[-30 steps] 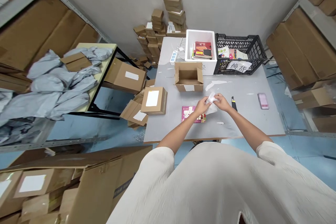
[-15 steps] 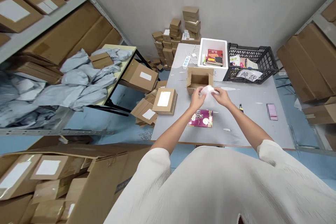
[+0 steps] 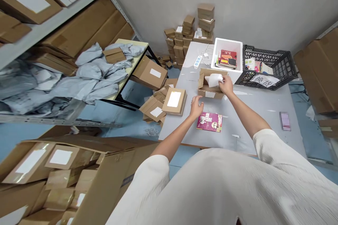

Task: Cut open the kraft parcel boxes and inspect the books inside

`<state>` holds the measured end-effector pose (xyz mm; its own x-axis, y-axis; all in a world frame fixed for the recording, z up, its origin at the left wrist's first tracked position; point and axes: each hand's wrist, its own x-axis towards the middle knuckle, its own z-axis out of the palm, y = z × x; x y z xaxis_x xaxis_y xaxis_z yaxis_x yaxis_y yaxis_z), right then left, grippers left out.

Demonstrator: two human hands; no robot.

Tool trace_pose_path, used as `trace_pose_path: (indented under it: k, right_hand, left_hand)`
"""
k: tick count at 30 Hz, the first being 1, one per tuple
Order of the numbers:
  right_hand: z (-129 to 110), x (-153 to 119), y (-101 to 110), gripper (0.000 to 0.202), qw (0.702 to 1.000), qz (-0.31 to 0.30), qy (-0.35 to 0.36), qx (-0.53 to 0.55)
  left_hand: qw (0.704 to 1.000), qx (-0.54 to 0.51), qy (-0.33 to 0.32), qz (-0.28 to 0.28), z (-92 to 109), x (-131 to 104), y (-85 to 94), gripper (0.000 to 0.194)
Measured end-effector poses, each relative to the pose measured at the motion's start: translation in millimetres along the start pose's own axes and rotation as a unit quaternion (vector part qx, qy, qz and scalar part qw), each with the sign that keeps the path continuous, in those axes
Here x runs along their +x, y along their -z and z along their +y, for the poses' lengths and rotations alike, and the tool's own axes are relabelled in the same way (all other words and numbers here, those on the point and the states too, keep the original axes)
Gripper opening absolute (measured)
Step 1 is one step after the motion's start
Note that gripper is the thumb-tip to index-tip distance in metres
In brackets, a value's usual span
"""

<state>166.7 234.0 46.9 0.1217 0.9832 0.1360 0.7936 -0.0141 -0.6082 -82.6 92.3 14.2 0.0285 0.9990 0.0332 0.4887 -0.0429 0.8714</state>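
We have the crumpled white sheet (image 3: 214, 80) at the mouth of the cardboard box (image 3: 210, 95); our right hand (image 3: 226, 85) pinches its right end, though how deep the sheet sits we cannot tell; our left hand (image 3: 196, 107) hovers with fingers loosely spread, just in front of the box's left corner; nearer to us, the purple book (image 3: 210, 122) lies flat on the grey table (image 3: 253, 112); to its left we have a labelled carton (image 3: 174, 101) at the table's edge; behind the cardboard box we see a white foam bin (image 3: 236, 76), beside a black crate (image 3: 283, 79).
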Motion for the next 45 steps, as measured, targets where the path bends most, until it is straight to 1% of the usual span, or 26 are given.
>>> trace_pose_path:
  k: [3, 5, 7, 8, 10, 11, 14, 17, 20, 22, 24, 26, 29, 32, 34, 37, 40, 42, 43, 45]
  right_hand:
    - [9.0, -4.8, -11.9, 0.033, 0.998, -0.031, -0.024, -0.040]
    - [12.5, -7.4, -14.8, 0.032, 0.997, -0.071, -0.021, -0.038]
    - [14.1, -9.1, -14.5, 0.039, 0.994, -0.104, -0.002, -0.022]
    - [14.5, -9.9, -13.2, 0.046, 0.994, -0.109, 0.010, -0.012]
    - [15.1, -12.2, -8.6, 0.057, 0.994, -0.100, 0.031, 0.005]
    - [15.7, -14.3, -5.3, 0.058, 0.995, -0.093, 0.039, 0.010]
    - [19.3, -25.5, 6.4, 0.051, 0.995, -0.074, 0.058, 0.016]
    - [27.2, -44.4, 17.4, 0.046, 0.996, -0.057, 0.057, 0.033]
    - [42.4, -67.3, 25.1, 0.042, 0.997, -0.035, 0.036, 0.051]
    - [56.9, -83.5, 28.0, 0.040, 0.998, -0.019, 0.000, 0.053]
    - [73.4, -101.5, 27.8, 0.039, 0.997, -0.015, -0.052, 0.052]
    - [88.8, -122.4, 23.2, 0.039, 0.993, -0.042, -0.102, 0.052]
    - [104.8, -159.6, 6.9, 0.037, 0.978, -0.127, -0.161, 0.047]
    - [110.9, -197.7, -16.8, 0.036, 0.957, -0.204, -0.199, 0.046]
    - [112.1, -218.9, -33.0, 0.040, 0.944, -0.233, -0.230, 0.051]
    - [114.1, -241.1, -52.6, 0.053, 0.927, -0.255, -0.260, 0.089]
    - [119.6, -252.5, -61.5, 0.060, 0.925, -0.257, -0.258, 0.112]
    - [125.6, -255.8, -59.8, 0.061, 0.929, -0.252, -0.251, 0.097]
    - [129.4, -256.7, -56.7, 0.062, 0.930, -0.251, -0.254, 0.085]
    - [138.0, -257.9, -46.9, 0.067, 0.927, -0.252, -0.271, 0.056]
  left_hand:
    - [1.000, 0.001, 0.010, -0.015, -8.3, -1.5, 1.0, 0.045]
    - [1.000, 0.003, 0.017, -0.022, -12.5, -2.3, -0.4, 0.045]
    - [0.999, 0.009, 0.020, -0.025, -15.2, -2.6, -3.3, 0.045]
    - [0.999, 0.011, 0.019, -0.026, -15.9, -2.6, -5.2, 0.045]
    - [0.999, 0.014, 0.016, -0.025, -16.1, -2.5, -9.1, 0.045]
    - [0.999, 0.015, 0.014, -0.025, -15.8, -2.6, -11.0, 0.045]
    - [0.999, 0.014, 0.014, -0.028, -14.4, -3.9, -15.6, 0.043]
    - [0.999, 0.014, 0.028, -0.032, -15.6, -8.1, -19.3, 0.043]
    - [0.998, 0.018, 0.044, -0.037, -22.3, -15.5, -23.7, 0.043]
    - [0.997, 0.023, 0.059, -0.041, -30.2, -21.6, -27.6, 0.043]
    - [0.995, 0.030, 0.088, -0.048, -40.4, -28.2, -31.9, 0.043]
    - [0.989, 0.037, 0.128, -0.059, -52.3, -35.0, -36.1, 0.043]
    - [0.979, 0.034, 0.185, -0.078, -71.1, -46.2, -41.7, 0.044]
    - [0.970, 0.020, 0.223, -0.096, -87.8, -59.3, -47.8, 0.045]
    - [0.960, 0.023, 0.254, -0.118, -95.6, -69.0, -53.2, 0.047]
    - [0.943, 0.036, 0.296, -0.148, -100.1, -82.7, -63.5, 0.053]
    - [0.938, 0.070, 0.312, -0.133, -97.0, -90.9, -73.0, 0.061]
    - [0.930, 0.098, 0.330, -0.129, -92.7, -91.2, -77.9, 0.064]
    - [0.926, 0.098, 0.338, -0.138, -90.2, -89.6, -80.4, 0.064]
    - [0.927, 0.058, 0.331, -0.167, -84.9, -83.8, -87.0, 0.063]
